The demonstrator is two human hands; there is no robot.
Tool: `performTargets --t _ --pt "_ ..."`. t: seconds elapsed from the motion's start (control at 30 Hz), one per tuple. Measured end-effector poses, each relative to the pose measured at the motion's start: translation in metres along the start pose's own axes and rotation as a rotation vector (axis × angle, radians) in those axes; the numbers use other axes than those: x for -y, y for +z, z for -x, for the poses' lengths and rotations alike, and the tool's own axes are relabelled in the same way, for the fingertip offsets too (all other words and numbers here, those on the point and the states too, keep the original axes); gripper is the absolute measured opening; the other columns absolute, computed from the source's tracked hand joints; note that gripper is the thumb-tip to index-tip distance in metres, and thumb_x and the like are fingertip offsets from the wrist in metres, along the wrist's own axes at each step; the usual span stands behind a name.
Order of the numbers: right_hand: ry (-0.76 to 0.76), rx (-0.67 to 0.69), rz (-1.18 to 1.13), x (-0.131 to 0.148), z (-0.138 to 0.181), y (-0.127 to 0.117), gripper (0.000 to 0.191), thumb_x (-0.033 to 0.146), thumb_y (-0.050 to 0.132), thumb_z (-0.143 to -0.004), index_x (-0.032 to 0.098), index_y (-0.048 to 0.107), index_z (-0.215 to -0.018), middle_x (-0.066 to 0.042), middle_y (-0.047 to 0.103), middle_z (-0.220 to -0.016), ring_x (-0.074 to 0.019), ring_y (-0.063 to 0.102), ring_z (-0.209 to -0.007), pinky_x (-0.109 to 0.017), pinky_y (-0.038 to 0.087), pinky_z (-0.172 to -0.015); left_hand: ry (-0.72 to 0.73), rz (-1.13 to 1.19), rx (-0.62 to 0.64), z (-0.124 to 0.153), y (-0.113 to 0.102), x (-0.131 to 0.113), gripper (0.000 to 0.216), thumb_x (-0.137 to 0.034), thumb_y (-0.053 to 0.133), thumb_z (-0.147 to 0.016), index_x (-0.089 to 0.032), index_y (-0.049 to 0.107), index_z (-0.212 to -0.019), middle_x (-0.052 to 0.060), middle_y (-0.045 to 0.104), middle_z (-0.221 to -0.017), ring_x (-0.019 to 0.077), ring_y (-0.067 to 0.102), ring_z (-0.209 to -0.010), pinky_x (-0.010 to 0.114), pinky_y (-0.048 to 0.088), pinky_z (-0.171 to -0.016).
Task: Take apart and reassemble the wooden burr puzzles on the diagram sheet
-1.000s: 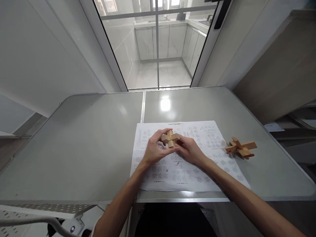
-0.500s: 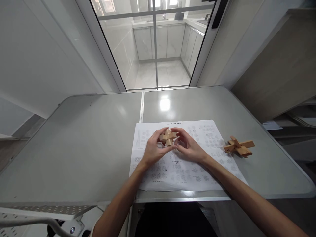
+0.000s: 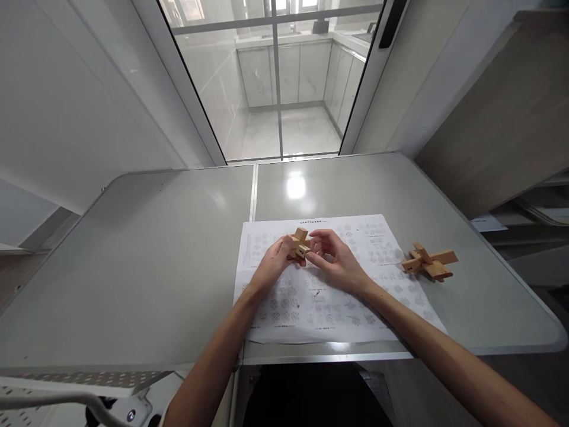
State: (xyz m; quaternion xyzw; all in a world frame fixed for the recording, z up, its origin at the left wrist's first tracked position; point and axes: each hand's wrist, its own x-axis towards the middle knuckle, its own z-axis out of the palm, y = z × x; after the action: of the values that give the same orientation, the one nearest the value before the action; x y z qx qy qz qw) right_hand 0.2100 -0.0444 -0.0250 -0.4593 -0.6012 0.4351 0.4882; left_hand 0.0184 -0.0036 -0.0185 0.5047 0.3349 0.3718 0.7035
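Observation:
A small wooden interlocking puzzle (image 3: 301, 243) is held just above a printed instruction sheet (image 3: 329, 296). My left hand (image 3: 271, 268) grips the puzzle from the left, fingers curled round its blocks. From the right, my right hand (image 3: 334, 261) pinches it with thumb and fingertips. A dark mark shows on one block's end. A second wooden puzzle (image 3: 429, 263), a cross of longer sticks, lies on the grey table (image 3: 133, 261) to the right, beyond the sheet's edge and away from both hands.
The table is a folding one with a seam down its middle (image 3: 253, 193). Behind it stands a glass sliding door (image 3: 275, 77) onto a tiled kitchen. A wooden panel (image 3: 502, 124) leans at the right. The table's front edge is close to my body.
The puzzle has been turned in my hands, so a block end with a dark mark now faces me. My right hand's fingers have opened from a full grasp into a lighter pinch.

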Motion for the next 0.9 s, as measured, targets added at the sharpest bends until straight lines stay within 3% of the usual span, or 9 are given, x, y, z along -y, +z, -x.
performTargets --t 0.17,0.33,0.43,0.53,0.63,0.7,0.9 --pt "0.041 0.053 -0.014 -0.0038 0.0005 -0.001 0.04 0.048 0.072 -0.098 0.026 0.056 -0.128 -0.002 0.07 -0.093 -0.0177 0.065 -0.073 -0.033 0.052 -0.064 -0.032 0.098 0.068 0.0011 0.0018 -0.0042 0.062 -0.072 0.051 -0.102 -0.015 0.073 -0.106 0.008 0.069 -0.09 0.0171 0.059 -0.075 0.032 0.048 -0.071" --pt "0.069 0.196 -0.077 -0.006 -0.0002 -0.0032 0.033 0.05 0.063 -0.105 0.024 0.062 -0.125 -0.003 0.073 -0.088 -0.0201 0.07 -0.077 -0.038 0.057 -0.074 -0.125 0.179 0.098 0.0019 0.0012 -0.0065 0.067 -0.079 0.05 -0.097 -0.016 0.071 -0.107 0.005 0.065 -0.082 0.0154 0.056 -0.066 0.03 0.043 -0.065" --pt "0.083 0.234 -0.139 -0.0049 -0.0019 -0.0038 0.033 0.053 0.059 -0.107 0.023 0.065 -0.117 -0.003 0.073 -0.086 -0.0183 0.068 -0.073 -0.036 0.056 -0.071 -0.133 0.149 0.131 0.0019 0.002 -0.0062 0.07 -0.084 0.044 -0.096 -0.018 0.068 -0.099 0.003 0.062 -0.075 0.0153 0.054 -0.062 0.032 0.044 -0.066" --pt "0.092 0.215 -0.214 -0.0041 -0.0038 -0.0036 0.035 0.057 0.06 -0.106 0.023 0.064 -0.111 -0.002 0.072 -0.084 -0.0166 0.067 -0.068 -0.032 0.054 -0.063 -0.094 0.029 0.108 0.003 0.0036 -0.006 0.067 -0.085 0.05 -0.093 -0.02 0.064 -0.103 0.0 0.058 -0.071 0.0157 0.054 -0.062 0.032 0.046 -0.066" --pt "0.097 0.16 -0.251 -0.0041 -0.0051 -0.0035 0.036 0.058 0.064 -0.104 0.022 0.064 -0.105 -0.001 0.069 -0.082 -0.0151 0.066 -0.065 -0.03 0.052 -0.059 -0.063 -0.112 0.039 0.0046 0.0045 -0.0059 0.061 -0.07 0.072 -0.09 -0.019 0.059 -0.12 -0.004 0.057 -0.07 0.0156 0.059 -0.064 0.031 0.048 -0.068" --pt "0.102 0.137 -0.255 -0.0038 -0.0055 -0.0036 0.037 0.06 0.064 -0.103 0.022 0.064 -0.103 -0.001 0.069 -0.082 -0.0147 0.064 -0.064 -0.03 0.051 -0.058 -0.046 -0.14 0.0 0.0049 0.0046 -0.0057 0.062 -0.064 0.074 -0.091 -0.018 0.056 -0.127 -0.004 0.058 -0.072 0.0157 0.062 -0.064 0.031 0.049 -0.07" --pt "0.098 0.13 -0.252 -0.0023 -0.0057 -0.0038 0.038 0.06 0.064 -0.103 0.022 0.063 -0.101 0.0 0.068 -0.079 -0.0143 0.062 -0.063 -0.03 0.05 -0.059 0.016 -0.183 -0.018 0.004 0.0037 -0.0079 0.052 -0.062 0.07 -0.093 -0.016 0.063 -0.117 0.0 0.063 -0.077 0.0169 0.063 -0.074 0.032 0.049 -0.078"
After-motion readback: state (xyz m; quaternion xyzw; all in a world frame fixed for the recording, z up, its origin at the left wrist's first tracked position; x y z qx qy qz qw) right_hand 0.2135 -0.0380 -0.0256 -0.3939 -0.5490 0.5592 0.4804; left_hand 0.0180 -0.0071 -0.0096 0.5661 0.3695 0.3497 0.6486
